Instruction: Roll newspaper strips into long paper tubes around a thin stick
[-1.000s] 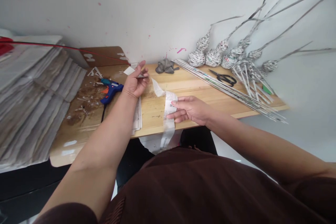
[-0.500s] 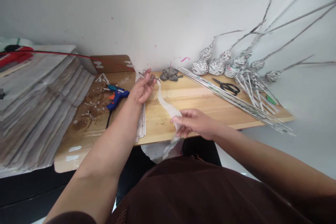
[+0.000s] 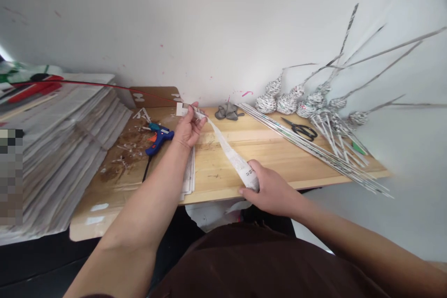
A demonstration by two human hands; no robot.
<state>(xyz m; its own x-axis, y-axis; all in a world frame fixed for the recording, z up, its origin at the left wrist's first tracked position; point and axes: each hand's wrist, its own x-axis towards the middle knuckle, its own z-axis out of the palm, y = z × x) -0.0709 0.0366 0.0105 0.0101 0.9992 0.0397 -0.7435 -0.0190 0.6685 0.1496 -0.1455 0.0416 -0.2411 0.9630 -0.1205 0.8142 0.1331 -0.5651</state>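
A long strip of printed newspaper [image 3: 228, 151] stretches taut between my two hands above the wooden table. My left hand [image 3: 191, 125] pinches its narrow, rolled end, and a flat paper tip pokes out past the fingers on the far left side. Nearer to my body, my right hand [image 3: 270, 188] is closed around the wide end, thumb against the print. Part of the strip is hidden inside the right palm. Below and right of my left wrist lies a thin stack of paper strips [image 3: 189, 179] at the table edge.
Left are a blue glue gun [image 3: 159, 138] on stained cardboard [image 3: 104, 195] and a tall newspaper stack [image 3: 84, 135]. A grey cloth [image 3: 227, 111] lies by the wall. Rightward are long paper sticks [image 3: 296, 137], black scissors [image 3: 303, 130] and several woven paper shapes [image 3: 286, 103] with protruding rods.
My right hand has moved down and right, drawing the strip straighter and showing its print. The loose tail below the right hand is no longer seen. The whole view has shifted slightly.
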